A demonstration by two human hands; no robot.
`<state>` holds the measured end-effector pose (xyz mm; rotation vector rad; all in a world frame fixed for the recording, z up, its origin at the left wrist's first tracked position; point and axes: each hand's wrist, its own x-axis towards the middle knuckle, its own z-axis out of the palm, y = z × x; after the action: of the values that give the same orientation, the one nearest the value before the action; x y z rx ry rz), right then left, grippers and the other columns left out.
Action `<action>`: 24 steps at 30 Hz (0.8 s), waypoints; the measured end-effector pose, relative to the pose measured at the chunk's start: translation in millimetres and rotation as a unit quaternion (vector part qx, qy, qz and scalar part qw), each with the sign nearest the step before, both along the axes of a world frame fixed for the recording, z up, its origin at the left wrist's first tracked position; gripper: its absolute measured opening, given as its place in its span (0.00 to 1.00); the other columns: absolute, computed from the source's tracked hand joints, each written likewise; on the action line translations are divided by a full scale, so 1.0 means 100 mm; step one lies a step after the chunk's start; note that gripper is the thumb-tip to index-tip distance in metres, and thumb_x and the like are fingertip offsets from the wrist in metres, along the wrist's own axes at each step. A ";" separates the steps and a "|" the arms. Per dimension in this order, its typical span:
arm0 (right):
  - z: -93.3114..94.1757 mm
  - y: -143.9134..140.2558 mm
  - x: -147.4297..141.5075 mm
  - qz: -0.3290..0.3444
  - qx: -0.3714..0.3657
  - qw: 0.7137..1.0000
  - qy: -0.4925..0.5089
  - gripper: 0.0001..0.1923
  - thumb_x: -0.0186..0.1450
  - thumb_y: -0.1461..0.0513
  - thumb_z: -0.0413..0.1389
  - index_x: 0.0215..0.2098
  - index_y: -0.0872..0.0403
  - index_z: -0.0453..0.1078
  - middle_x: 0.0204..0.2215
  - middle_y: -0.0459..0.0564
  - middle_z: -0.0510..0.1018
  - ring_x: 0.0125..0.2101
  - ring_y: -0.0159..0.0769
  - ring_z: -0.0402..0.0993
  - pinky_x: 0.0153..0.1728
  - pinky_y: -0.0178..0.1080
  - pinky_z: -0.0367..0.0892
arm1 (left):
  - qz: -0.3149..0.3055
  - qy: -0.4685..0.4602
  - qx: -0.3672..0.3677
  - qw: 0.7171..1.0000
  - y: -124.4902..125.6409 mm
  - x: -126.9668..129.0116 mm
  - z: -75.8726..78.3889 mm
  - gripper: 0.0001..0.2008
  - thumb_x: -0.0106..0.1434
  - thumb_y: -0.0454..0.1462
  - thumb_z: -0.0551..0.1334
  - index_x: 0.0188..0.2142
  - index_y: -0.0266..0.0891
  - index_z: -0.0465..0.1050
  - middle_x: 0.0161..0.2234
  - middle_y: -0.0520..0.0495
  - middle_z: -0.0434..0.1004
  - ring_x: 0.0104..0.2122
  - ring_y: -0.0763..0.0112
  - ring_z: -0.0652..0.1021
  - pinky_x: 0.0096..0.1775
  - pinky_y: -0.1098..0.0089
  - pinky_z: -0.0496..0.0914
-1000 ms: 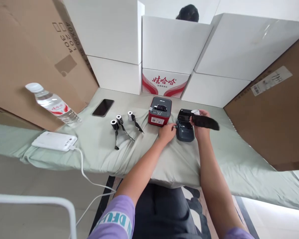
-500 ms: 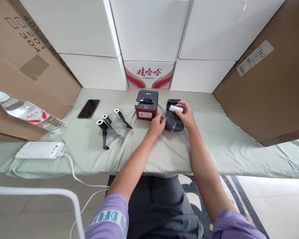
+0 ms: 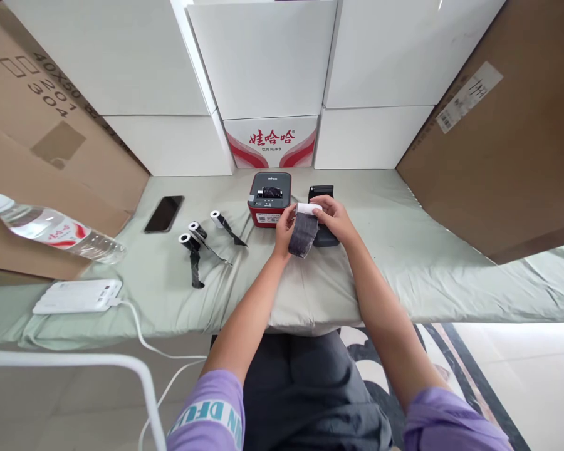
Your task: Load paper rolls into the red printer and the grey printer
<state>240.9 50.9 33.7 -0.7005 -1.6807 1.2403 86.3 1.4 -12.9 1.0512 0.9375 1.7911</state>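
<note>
Both hands up over the middle of the bench (image 3: pixel 404 263), just in front of the two small printers. Right hand (image 3: pixel 331 216) closed around a white paper roll (image 3: pixel 309 208), fingers curled over its top. Left hand (image 3: pixel 284 228) pinching the dark loose strip (image 3: pixel 303 235) that hangs down from the roll. Roll held in the air, just beside the black printer (image 3: pixel 322 213) and partly in front of it; the red printer (image 3: pixel 269 199) sits just to the left.

Risks, as I judge them:
- The strip is limp and curling. A tug from the left hand could tear it or unspool more than wanted.
- A loose grip on the roll could let it drop and roll on the soft green cloth, which sags toward the near edge.
- The left elbow swings close to the three spare rolls (image 3: pixel 200 235), whose trailing strips could snag.
- The water bottle (image 3: pixel 51 227) lies tilted at far left, well apart, cap on. Small worry.

Room: white boxes (image 3: pixel 263 56) wall off the back close behind the printers; brown cardboard (image 3: pixel 507 144) closes the right side. Open cloth to the right of the black printer and along the near edge. Phone (image 3: pixel 164 213) and power bank (image 3: pixel 78 295) with its cable sit to the left, clear of the hands.
</note>
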 end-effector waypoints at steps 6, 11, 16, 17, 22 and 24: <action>0.00 0.03 0.05 0.036 -0.010 0.999 0.010 0.25 0.62 0.46 0.66 0.50 0.50 0.74 0.38 0.47 0.80 0.28 0.31 0.69 0.29 0.37 0.69 | 0.027 0.009 0.007 1.000 0.02 -0.01 -0.05 0.24 0.60 0.46 0.72 0.54 0.42 0.77 0.52 0.41 0.82 0.54 0.57 0.80 0.55 0.61 0.74; -0.02 0.06 0.07 0.025 -0.030 0.999 0.033 0.26 0.57 0.46 0.70 0.48 0.50 0.75 0.40 0.49 0.81 0.29 0.34 0.74 0.27 0.38 0.73 | 0.040 0.031 0.004 0.999 -0.02 0.00 0.00 0.22 0.62 0.46 0.70 0.53 0.41 0.76 0.52 0.40 0.82 0.53 0.57 0.81 0.53 0.61 0.75; -0.05 0.07 0.08 -0.032 -0.034 0.998 0.037 0.24 0.58 0.46 0.69 0.44 0.51 0.77 0.35 0.49 0.82 0.32 0.39 0.79 0.21 0.37 0.75 | 0.064 0.033 -0.010 0.997 -0.04 0.01 0.06 0.22 0.64 0.50 0.67 0.51 0.40 0.75 0.50 0.40 0.82 0.53 0.58 0.81 0.51 0.63 0.75; -0.05 0.07 0.08 -0.039 -0.032 0.998 0.038 0.23 0.58 0.46 0.68 0.44 0.51 0.77 0.34 0.49 0.82 0.31 0.39 0.80 0.21 0.37 0.75 | 0.072 0.033 -0.008 0.997 -0.04 0.00 0.06 0.22 0.64 0.50 0.67 0.51 0.40 0.75 0.50 0.40 0.82 0.52 0.58 0.81 0.51 0.63 0.75; -0.01 0.05 0.08 -0.050 -0.028 0.997 0.046 0.22 0.59 0.44 0.68 0.42 0.49 0.77 0.31 0.47 0.82 0.27 0.38 0.80 0.18 0.36 0.72 | 0.077 0.022 0.017 0.997 -0.05 -0.02 0.08 0.19 0.63 0.47 0.68 0.49 0.40 0.74 0.48 0.40 0.83 0.49 0.58 0.82 0.50 0.62 0.75; 0.00 0.05 0.09 -0.055 -0.024 0.997 0.051 0.23 0.59 0.43 0.67 0.42 0.50 0.77 0.29 0.46 0.81 0.26 0.37 0.80 0.18 0.36 0.72 | 0.083 0.032 0.015 0.996 -0.06 -0.02 0.09 0.18 0.64 0.47 0.67 0.48 0.40 0.74 0.47 0.40 0.83 0.49 0.59 0.82 0.50 0.62 0.75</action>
<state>249.9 56.3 33.6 -0.7354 -1.5133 1.2214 83.8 -4.6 -3.9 1.0813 1.0665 1.9227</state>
